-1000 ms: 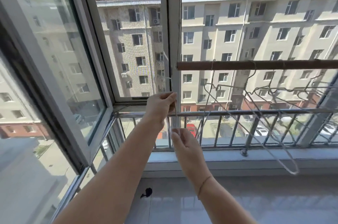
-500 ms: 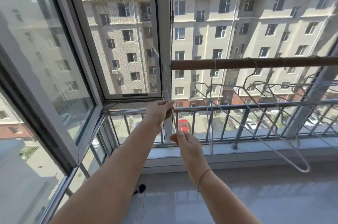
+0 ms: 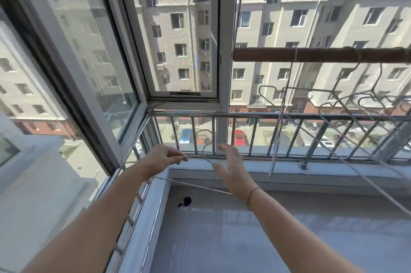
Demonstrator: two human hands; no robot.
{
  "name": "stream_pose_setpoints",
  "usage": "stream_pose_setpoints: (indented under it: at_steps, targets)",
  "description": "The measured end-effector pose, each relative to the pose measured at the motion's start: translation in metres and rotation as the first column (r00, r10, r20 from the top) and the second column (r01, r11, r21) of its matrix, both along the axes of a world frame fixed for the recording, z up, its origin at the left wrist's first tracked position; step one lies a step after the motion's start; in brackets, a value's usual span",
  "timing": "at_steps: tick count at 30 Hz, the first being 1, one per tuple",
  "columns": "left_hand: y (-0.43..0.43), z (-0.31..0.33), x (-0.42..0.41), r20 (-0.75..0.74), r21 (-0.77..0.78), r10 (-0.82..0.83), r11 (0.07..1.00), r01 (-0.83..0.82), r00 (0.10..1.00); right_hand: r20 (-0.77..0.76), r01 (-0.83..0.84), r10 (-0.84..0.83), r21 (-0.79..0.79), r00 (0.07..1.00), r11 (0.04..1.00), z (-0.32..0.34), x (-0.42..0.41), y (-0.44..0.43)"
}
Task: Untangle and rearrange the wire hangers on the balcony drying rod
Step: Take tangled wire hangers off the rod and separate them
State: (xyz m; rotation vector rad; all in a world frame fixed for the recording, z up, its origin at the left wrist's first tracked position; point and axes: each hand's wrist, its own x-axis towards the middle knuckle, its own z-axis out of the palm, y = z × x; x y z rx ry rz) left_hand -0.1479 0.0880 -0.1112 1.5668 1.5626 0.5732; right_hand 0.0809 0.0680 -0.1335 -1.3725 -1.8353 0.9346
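Observation:
A brown drying rod [image 3: 311, 55] crosses the upper right. Under it hang several tangled grey wire hangers [image 3: 347, 100]. A pale hanger [image 3: 275, 150] dangles from the rod on its edge, and its long wire slants down to the right. My left hand [image 3: 163, 159] pinches the thin wire of a separate hanger [image 3: 195, 186], low in front of the railing. That hanger lies nearly flat, with its long bar running under my right wrist. My right hand [image 3: 231, 168] is beside it with straight, spread fingers and grips nothing.
A metal railing [image 3: 255, 115] runs along the balcony edge, above a pale ledge [image 3: 333, 172]. An open window sash [image 3: 184, 34] and its frame stand at the left. On the grey floor lies a small dark object [image 3: 185, 202]. The street is far below.
Both hands have dropped from the top of the railing to near the ledge. The hanger in my left hand now lies flat, and my right hand has opened. The view has tilted down.

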Motion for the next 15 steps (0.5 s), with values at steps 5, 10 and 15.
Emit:
stream_pose_setpoints:
  at_steps: [5,10,15]
  targets:
    - [-0.008,-0.003,-0.005,0.036,-0.055,-0.115,0.992,0.117,0.993,-0.051,-0.099,0.092,-0.159,0.994,0.982,-0.013,-0.008,-0.003]
    - [-0.011,-0.003,0.008,0.093,0.017,-0.077,0.997,0.076,0.993,-0.273,-0.113,0.040,-0.257,0.961,0.960,-0.013,-0.005,-0.007]
    - [-0.011,-0.004,0.028,-0.002,0.283,0.055,0.958,-0.053,0.998,-0.497,-0.126,-0.102,-0.405,0.862,0.906,-0.008,-0.005,-0.012]
